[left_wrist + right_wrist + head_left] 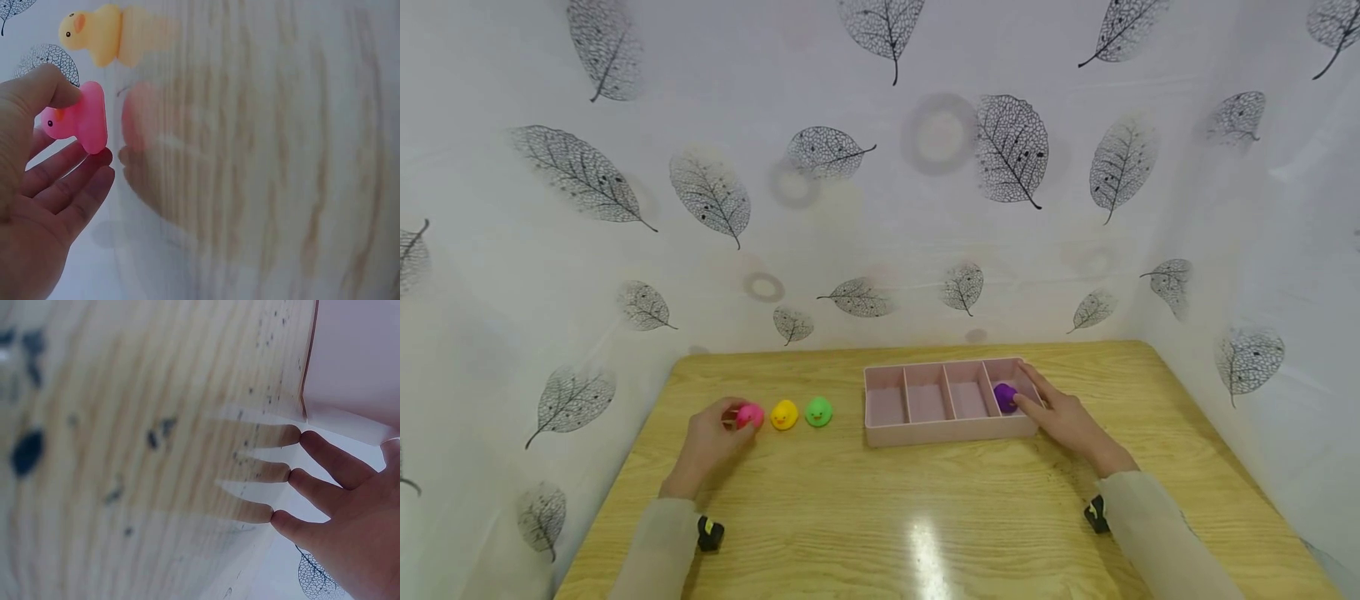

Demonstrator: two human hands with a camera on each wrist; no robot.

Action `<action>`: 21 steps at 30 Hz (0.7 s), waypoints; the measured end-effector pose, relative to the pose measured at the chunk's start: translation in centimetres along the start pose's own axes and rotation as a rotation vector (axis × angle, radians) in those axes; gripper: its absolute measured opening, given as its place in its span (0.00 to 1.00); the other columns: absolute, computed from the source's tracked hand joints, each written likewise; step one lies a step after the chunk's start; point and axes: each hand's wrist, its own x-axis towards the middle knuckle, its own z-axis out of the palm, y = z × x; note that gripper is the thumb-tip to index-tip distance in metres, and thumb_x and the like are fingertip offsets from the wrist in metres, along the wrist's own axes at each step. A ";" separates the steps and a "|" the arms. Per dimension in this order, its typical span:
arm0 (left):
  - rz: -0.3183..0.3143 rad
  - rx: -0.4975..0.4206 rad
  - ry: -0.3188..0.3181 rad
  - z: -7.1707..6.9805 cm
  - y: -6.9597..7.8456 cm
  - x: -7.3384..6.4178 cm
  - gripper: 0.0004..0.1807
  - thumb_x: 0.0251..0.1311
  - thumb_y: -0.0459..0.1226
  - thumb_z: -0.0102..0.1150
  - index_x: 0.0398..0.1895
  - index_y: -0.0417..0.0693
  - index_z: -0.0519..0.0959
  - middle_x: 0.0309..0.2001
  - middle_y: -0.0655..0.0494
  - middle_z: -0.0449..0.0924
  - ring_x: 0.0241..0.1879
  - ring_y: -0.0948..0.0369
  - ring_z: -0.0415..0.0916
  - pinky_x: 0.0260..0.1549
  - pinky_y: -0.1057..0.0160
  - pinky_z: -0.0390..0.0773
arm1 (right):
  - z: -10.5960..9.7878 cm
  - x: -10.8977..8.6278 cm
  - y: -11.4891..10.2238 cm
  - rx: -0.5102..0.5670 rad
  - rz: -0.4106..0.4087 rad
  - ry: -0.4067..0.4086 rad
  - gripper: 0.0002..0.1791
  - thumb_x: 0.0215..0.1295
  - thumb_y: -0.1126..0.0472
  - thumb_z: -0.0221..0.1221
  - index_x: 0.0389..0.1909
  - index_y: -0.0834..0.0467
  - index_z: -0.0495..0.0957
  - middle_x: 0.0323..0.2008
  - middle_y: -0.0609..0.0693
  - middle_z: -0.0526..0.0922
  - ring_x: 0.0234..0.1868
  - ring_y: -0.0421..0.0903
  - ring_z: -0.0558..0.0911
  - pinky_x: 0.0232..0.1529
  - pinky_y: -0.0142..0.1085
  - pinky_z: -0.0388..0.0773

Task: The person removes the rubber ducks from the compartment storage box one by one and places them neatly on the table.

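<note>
1. pink duck (750, 416) was at the left end of a row, held lightly in the left hand (709, 435), thumb on one side and partly bent fingers on the other. in the left wrist view its base seemed just clear of the tabletop (820, 517). it looked smooth and rounded, so a loose pinch could have let it slip.

2. yellow duck (785, 415) stood just beside it, with the green duck (818, 412) next along. a low sideways sweep might have knocked either one over, the narrow gaps being the cause.

3. right hand (1071, 423) was spread wide at the right end of the tray (951, 432), fingers nearly straight and seemingly gripping nothing. too firm a push there could have slid or turned the tray.

4. purple toy (1004, 397) lay in the rightmost compartment, close by the right thumb; whether they touched could not be told. if they did, pulling that hand away might have tipped the toy.

5. the tray stood well apart from the pink duck, so any carry across risked a drop midway, and too low a path could have caught the tray's walls.
</note>
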 end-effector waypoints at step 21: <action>0.036 0.046 -0.004 0.2 -1.3 0.0 0.22 0.65 0.35 0.67 0.62 0.42 0.80 0.54 0.39 0.86 0.47 0.51 0.81 0.48 0.54 0.83 | -0.2 -0.2 -0.3 -0.001 -0.001 0.009 0.43 0.80 0.33 0.45 0.87 0.40 0.41 0.75 0.76 0.63 0.68 0.83 0.69 0.66 0.75 0.68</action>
